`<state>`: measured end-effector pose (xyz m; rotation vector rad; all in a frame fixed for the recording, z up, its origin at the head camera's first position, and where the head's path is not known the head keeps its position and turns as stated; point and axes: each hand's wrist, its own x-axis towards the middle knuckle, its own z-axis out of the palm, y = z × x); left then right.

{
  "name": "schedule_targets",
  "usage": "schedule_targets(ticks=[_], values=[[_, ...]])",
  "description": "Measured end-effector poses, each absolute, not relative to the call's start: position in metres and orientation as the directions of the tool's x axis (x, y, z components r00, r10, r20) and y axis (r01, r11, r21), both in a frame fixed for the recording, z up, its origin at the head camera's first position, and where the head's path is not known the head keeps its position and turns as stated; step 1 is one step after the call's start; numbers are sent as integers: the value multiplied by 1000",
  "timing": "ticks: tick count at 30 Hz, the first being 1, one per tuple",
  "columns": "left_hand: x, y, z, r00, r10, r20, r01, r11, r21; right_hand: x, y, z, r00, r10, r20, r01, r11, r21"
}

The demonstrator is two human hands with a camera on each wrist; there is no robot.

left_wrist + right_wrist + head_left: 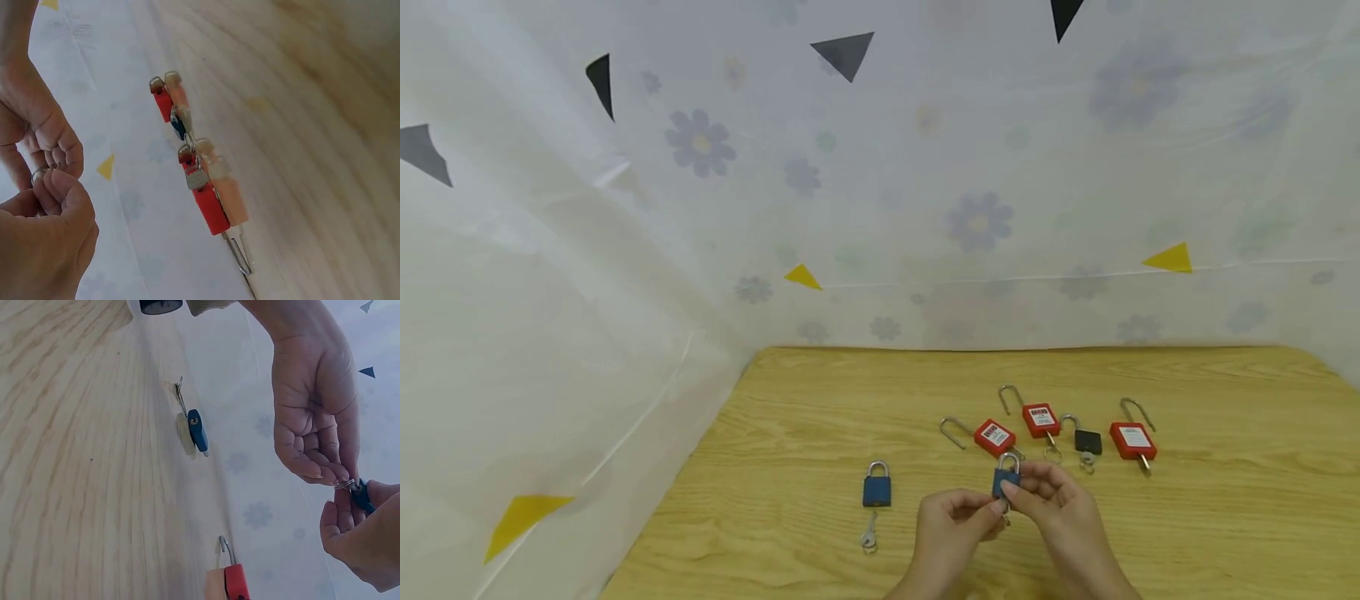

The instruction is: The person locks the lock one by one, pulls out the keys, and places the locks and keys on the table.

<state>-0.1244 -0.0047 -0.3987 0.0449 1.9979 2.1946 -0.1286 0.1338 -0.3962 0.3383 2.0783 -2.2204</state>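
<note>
My right hand (1063, 508) holds a small blue padlock (1006, 477) upright, its silver shackle on top, thumb against the body. From the left, my left hand (951, 529) pinches a key at the padlock's underside. The key's ring (344, 485) shows between the left fingertips in the right wrist view, close against the blue padlock (362, 497); the key itself is mostly hidden by fingers. A second blue padlock (877, 490) lies on the table left of my hands, its shackle seated, with a loose key on a ring (868, 540) just below it.
Behind my hands lie three red padlocks, left (995, 437), middle (1041, 419) and right (1132, 439), and a black padlock (1087, 442), all with raised shackles and keys. The wooden table (760, 467) meets a patterned white curtain (880, 208) at the back and left.
</note>
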Motion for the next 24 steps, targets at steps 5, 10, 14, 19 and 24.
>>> schedule_targets(ticks=[5, 10, 14, 19, 24], values=[[-127, -4, -400, -982, 145, -122, -140, -120, 983, -129, 132, -396, -968, 92, -232, 223, -101, -970], [-128, -4, -400, -981, 142, -133, -151, -124, 981, -130, 132, -396, -964, 99, -245, 234, -116, -965], [-129, -5, -401, -986, 127, -104, -120, -127, 985, -131, 129, -394, -968, 99, -229, 219, -107, -970], [-129, -8, -398, -994, 85, -63, -74, -131, 989, -133, 123, -386, -979, 86, -184, 176, -94, -980], [-128, -10, -392, -997, 69, -34, -43, -128, 991, -138, 123, -374, -995, 59, -84, 75, -149, -986]])
